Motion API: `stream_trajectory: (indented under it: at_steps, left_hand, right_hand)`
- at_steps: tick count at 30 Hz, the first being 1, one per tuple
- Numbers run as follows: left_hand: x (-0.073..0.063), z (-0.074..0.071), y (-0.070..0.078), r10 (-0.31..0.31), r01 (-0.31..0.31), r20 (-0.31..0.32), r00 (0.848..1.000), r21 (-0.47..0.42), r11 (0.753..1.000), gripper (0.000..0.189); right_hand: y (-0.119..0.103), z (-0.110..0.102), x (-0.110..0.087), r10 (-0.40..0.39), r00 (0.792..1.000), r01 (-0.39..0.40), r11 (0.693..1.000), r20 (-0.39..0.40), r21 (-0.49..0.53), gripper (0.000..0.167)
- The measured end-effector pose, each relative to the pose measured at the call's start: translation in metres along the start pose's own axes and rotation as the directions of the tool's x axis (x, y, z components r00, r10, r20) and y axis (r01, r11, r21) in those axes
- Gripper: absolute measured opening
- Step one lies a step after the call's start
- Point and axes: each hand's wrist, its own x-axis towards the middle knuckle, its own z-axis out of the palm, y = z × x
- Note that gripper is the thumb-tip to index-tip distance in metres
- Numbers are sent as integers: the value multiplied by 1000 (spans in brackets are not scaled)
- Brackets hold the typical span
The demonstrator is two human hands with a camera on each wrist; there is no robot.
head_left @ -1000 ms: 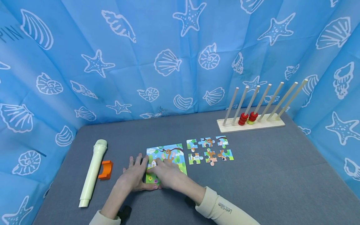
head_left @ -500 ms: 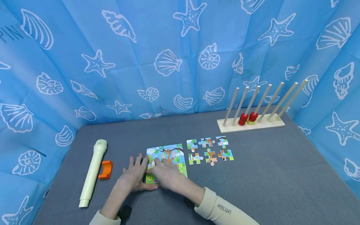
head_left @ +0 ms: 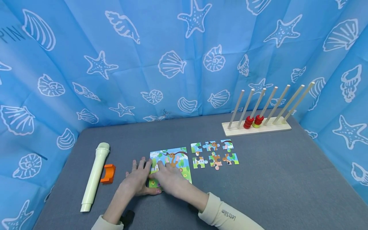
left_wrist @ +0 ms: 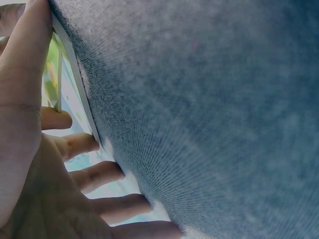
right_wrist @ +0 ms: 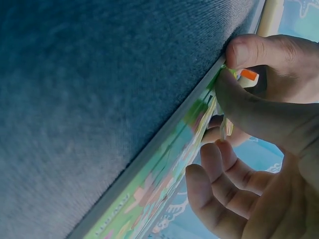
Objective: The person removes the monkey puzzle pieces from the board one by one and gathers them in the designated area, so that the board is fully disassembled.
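Note:
A square jigsaw puzzle board (head_left: 184, 155) with a cartoon animal scene lies flat on the grey table. My left hand (head_left: 135, 180) rests at its near left corner, thumb along the near edge and straight fingers against the left edge. My right hand (head_left: 172, 181) is over the left part of the board and covers much of it. In the right wrist view, a thin puzzle piece (right_wrist: 228, 128), seen nearly edge-on and tilted up from the board, is pinched at the right hand's fingertips. The picture on that piece is mostly hidden by the fingers.
Several loose puzzle pieces (head_left: 214, 161) lie in two rows right of the board. A wooden peg rack (head_left: 270, 127) with red and green rings (head_left: 249, 122) stands at the back right. To the left are a pale green toy microphone (head_left: 95, 177) and an orange curved block (head_left: 108, 174).
My right hand has shifted slightly left over the board, its forearm following. My left hand and the loose pieces have stayed in place.

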Motion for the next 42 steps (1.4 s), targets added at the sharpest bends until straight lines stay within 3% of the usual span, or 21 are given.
stream_trajectory:
  at_steps: [8,21,33,42]
  left_hand:
    - [0,1,0,1,-1,-3,1000,4,1000,124]
    - [1,0,1,-6,6,8,1000,31,999,127]
    - [2,-1,1,-7,6,18,1000,49,999,126]
    - [3,0,1,-11,11,10,1000,37,999,124]
  right_hand:
    - [0,1,-1,-11,1000,11,1000,18,11,55]
    - [10,-3,-9,-43,998,44,998,-48,40,59]
    - [54,-15,-40,-82,988,95,990,-128,101,47]
    - [86,-16,-66,-67,986,87,988,-152,129,48]
